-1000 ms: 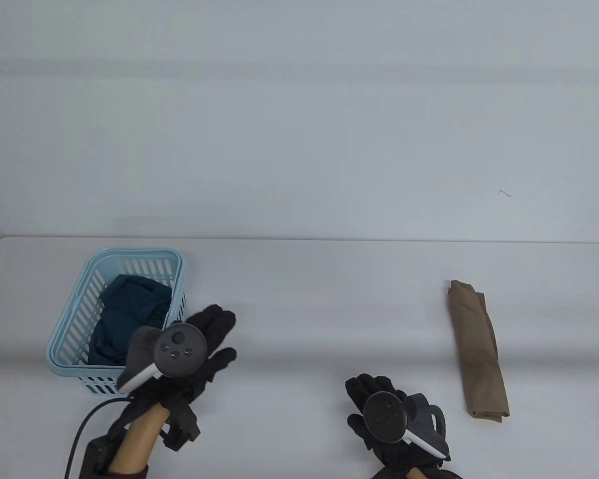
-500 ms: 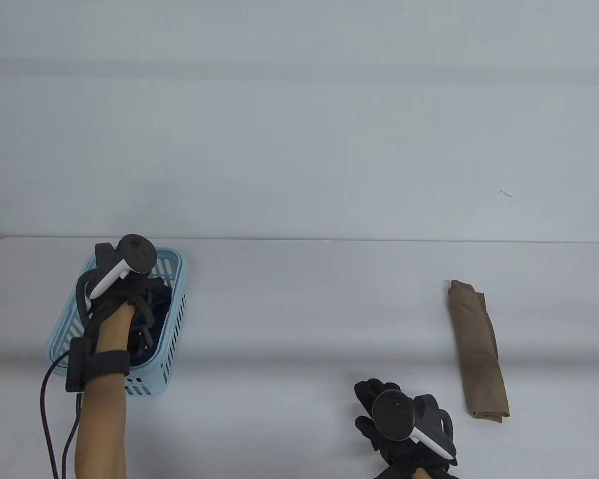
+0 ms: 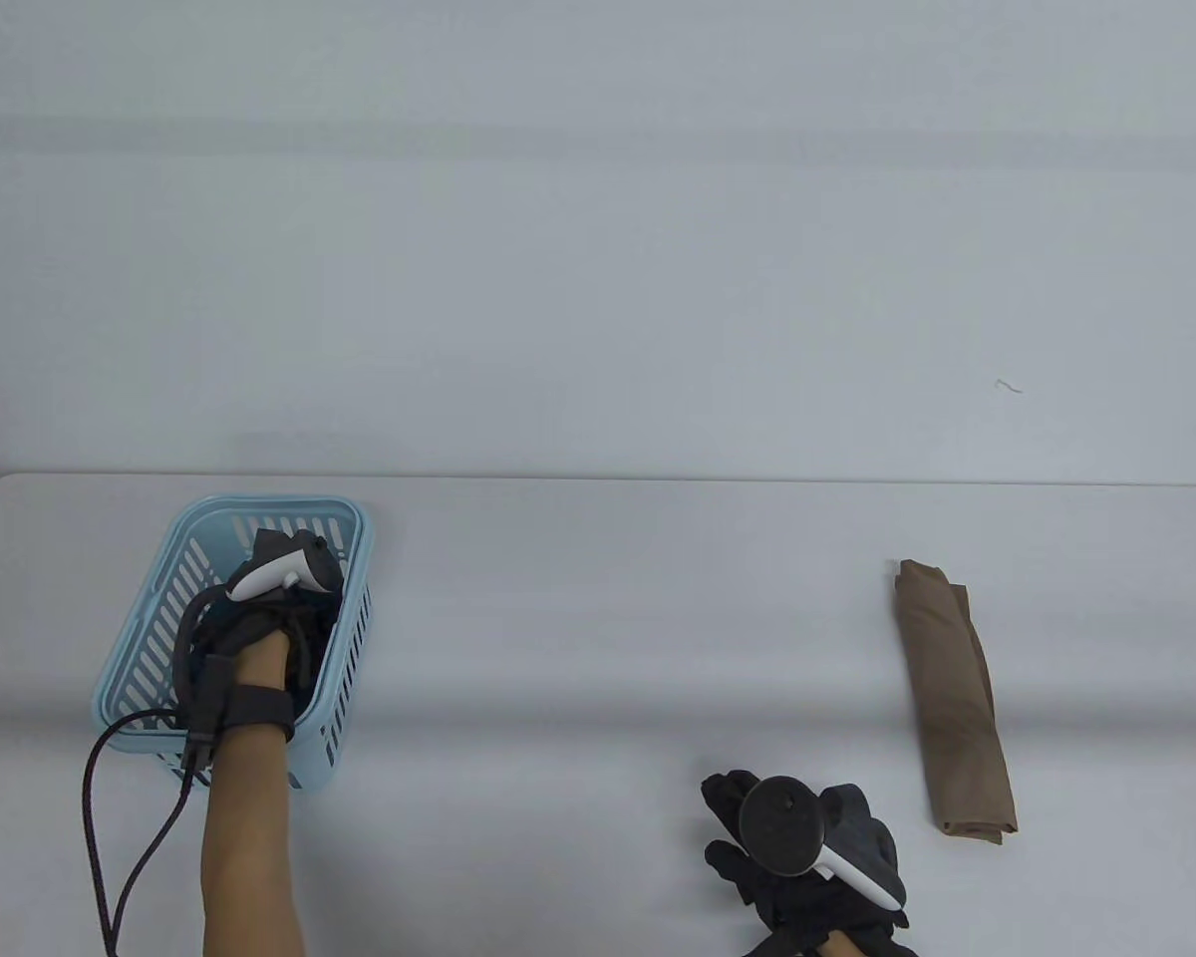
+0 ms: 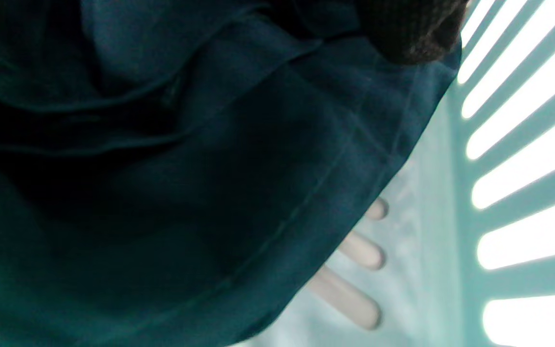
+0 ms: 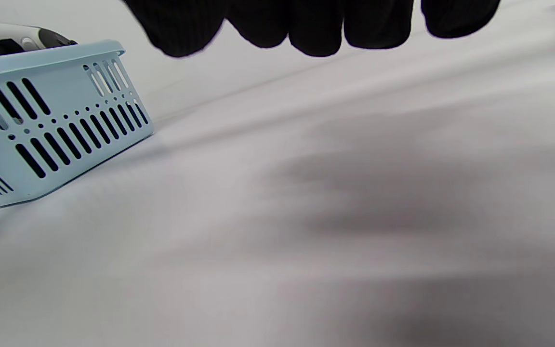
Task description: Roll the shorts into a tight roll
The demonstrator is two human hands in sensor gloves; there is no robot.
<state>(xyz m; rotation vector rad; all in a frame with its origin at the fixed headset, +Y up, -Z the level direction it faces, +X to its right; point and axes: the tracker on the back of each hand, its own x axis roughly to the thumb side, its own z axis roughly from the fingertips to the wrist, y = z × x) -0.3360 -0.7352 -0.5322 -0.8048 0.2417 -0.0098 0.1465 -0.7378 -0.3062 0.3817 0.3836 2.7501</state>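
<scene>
Nearest the table's front edge, the right hand [image 3: 797,847] hovers over the white table [image 3: 608,618] with its fingers [image 5: 316,24] relaxed and holding nothing. To its right and a little farther back lies a brown rolled garment [image 3: 952,698], well apart from it. Farther left, the left hand [image 3: 254,623] reaches down into the light blue basket [image 3: 349,538], on the dark teal shorts [image 4: 186,193] inside (crumpled, not rolled); whether its fingers grip the cloth cannot be told.
</scene>
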